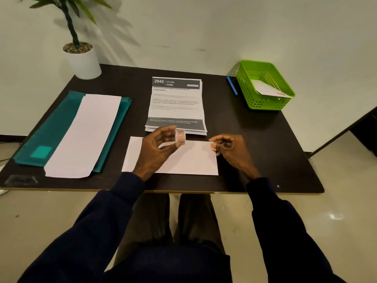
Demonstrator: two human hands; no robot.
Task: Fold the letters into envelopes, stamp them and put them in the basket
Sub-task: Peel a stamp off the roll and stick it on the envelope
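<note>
A white envelope [183, 160] lies flat on the dark table [255, 139], close to its front edge and straight before the person. Over the envelope's left half is the left hand [155, 152], thumb and fingertips curled round a small roll of stamps [180, 137], which it holds above the envelope's far edge. At the envelope's far right corner the right hand [232, 150] pinches a single reddish stamp [212, 146] between thumb and forefinger, with the other fingers curled in. I cannot tell whether the stamp touches the paper.

Just beyond the envelope's far edge lies a stack of printed letters [176, 105]. The top sheet is creased across and headed "2940 KITCHEN". Well beyond the envelope to the right, at the table's back corner, stands a green basket [265, 104] with a second envelope [267, 88] leaning inside it, a reddish mark at its corner. A blue pen [232, 85] lies just beside the basket, on the side nearer the letters.

Left of the envelope, and apart from it, a teal folder [61, 127] lies at a slant with a long white sheet [87, 135] on top. Farther back on that side is a white pot [82, 60] with a green plant
</note>
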